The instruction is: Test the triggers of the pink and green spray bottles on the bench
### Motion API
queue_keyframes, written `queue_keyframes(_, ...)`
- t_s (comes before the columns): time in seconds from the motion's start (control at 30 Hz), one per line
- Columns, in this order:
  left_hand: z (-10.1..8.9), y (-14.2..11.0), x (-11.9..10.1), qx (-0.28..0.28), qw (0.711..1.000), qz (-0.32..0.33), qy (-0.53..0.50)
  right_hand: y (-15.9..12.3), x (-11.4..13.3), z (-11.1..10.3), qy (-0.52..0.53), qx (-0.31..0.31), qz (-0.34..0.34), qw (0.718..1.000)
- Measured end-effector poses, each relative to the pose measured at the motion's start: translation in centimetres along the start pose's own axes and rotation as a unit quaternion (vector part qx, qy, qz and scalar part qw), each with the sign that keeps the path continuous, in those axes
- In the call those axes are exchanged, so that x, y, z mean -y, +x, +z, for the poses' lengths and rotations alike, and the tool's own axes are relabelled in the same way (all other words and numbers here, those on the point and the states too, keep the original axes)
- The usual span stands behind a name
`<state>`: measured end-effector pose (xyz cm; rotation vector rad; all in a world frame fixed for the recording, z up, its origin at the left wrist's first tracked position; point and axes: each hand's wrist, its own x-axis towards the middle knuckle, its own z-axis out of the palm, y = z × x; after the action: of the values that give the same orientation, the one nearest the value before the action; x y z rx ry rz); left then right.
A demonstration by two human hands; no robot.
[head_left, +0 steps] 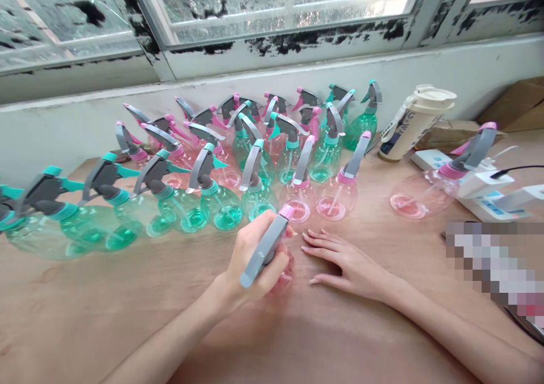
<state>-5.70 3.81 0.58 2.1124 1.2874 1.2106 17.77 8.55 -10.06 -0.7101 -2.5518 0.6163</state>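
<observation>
My left hand (255,259) is closed around the neck of a pink spray bottle (284,276) with a grey trigger head and pink nozzle. The hand covers much of the bottle, which is near the middle of the table. To its right, my right hand (340,256) rests palm down on the wood, fingers stretched out and apart, holding nothing. Just beyond the hands stand two pink spray bottles (337,197). A row of green spray bottles (221,208) runs off to the left, and more pink and green ones crowd behind it.
A lone pink spray bottle (425,194) stands at the right, beside a white power strip (488,200) with plugs and cables. A cream tumbler (414,123) and cardboard (516,109) are near the wall. A pixelated object (497,271) lies at the right edge.
</observation>
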Motion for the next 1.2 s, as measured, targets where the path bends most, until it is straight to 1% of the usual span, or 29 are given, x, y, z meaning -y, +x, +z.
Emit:
queue_keyframes(0.13,-0.2,0.1,0.1,0.013,1.000,-0.002,-0.017,0.0,0.1,-0.1,0.006,-0.005,0.003,1.000)
queue_keyframes(0.23,0.0,0.1,0.4,0.012,1.000,-0.011,-0.016,0.0,0.1,-0.1,0.006,-0.004,0.002,1.000)
queue_keyframes(0.3,0.3,0.1,0.6,-0.010,1.000,-0.015,-0.010,0.0,0.0,-0.1,0.004,-0.001,0.002,1.000)
queue_keyframes(0.37,0.6,0.1,0.9,-0.044,0.999,-0.006,-0.001,0.0,0.0,-0.1,0.001,0.002,0.002,1.000)
queue_keyframes(0.43,0.8,0.0,1.0,-0.065,0.998,0.001,0.006,0.0,0.0,-0.1,0.000,0.002,0.003,1.000)
queue_keyframes(0.5,1.0,-0.2,1.0,-0.064,0.998,0.000,0.010,0.0,0.0,-0.1,0.001,-0.001,0.004,1.000)
queue_keyframes(0.7,0.9,-0.2,0.3,-0.062,0.997,-0.038,0.008,0.0,0.1,-0.1,0.004,0.000,0.002,1.000)
queue_keyframes(0.87,1.0,-0.3,0.5,-0.048,0.998,-0.041,-0.011,0.0,0.0,-0.1,-0.008,0.015,0.005,1.000)
queue_keyframes(0.97,1.0,-0.4,0.8,-0.047,0.998,-0.043,-0.018,0.0,0.0,-0.1,-0.004,0.014,0.005,1.000)
queue_keyframes(1.1,0.9,-0.2,0.8,-0.045,0.999,-0.021,-0.004,0.0,0.0,-0.1,-0.002,0.012,0.006,1.000)
queue_keyframes(1.2,0.8,-0.2,0.5,-0.046,0.998,-0.030,0.004,0.0,0.0,-0.1,-0.012,0.018,0.007,1.000)
